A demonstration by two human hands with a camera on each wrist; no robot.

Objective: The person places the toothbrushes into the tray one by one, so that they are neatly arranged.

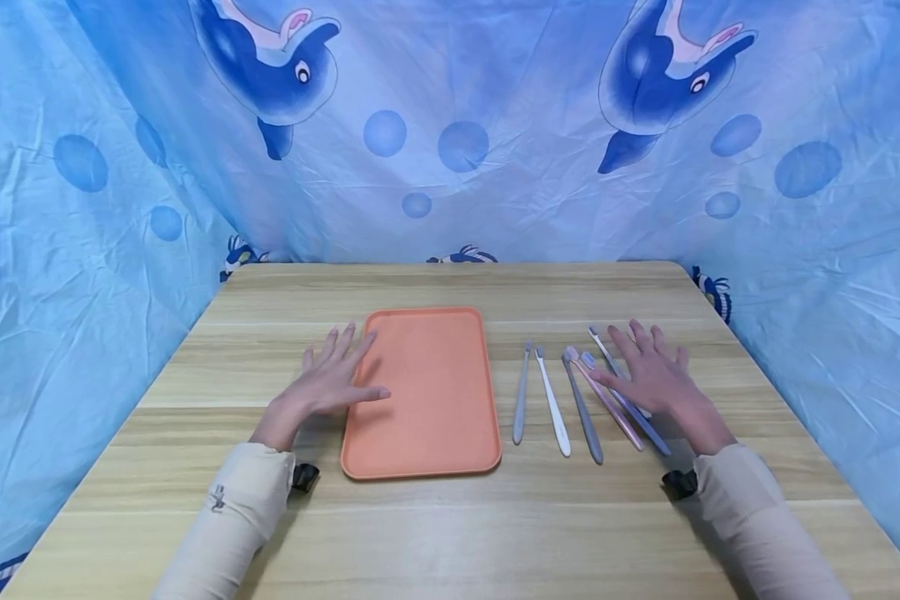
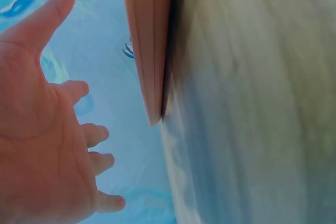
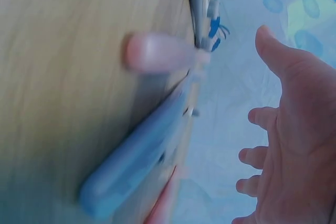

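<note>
My left hand (image 1: 322,383) hovers with spread fingers over the left edge of an orange tray (image 1: 420,392), holding nothing. In the left wrist view, a gap separates that hand (image 2: 47,129) from the tray's side (image 2: 149,51). Right of the tray lie several toothbrushes: a grey-blue one (image 1: 521,400), a white one (image 1: 551,400), a dark grey one (image 1: 585,412), a pink one (image 1: 611,406) and a blue one (image 1: 648,429). Above the rightmost ones hangs my right hand (image 1: 652,375), fingers spread and holding nothing; it partly hides another toothbrush (image 1: 603,348).
Everything lies on a light wood-grain table (image 1: 435,533). A blue curtain (image 1: 532,200) with dolphins and bubbles surrounds its back and sides. A dark band (image 1: 305,477) shows at the left wrist, another (image 1: 678,483) at the right.
</note>
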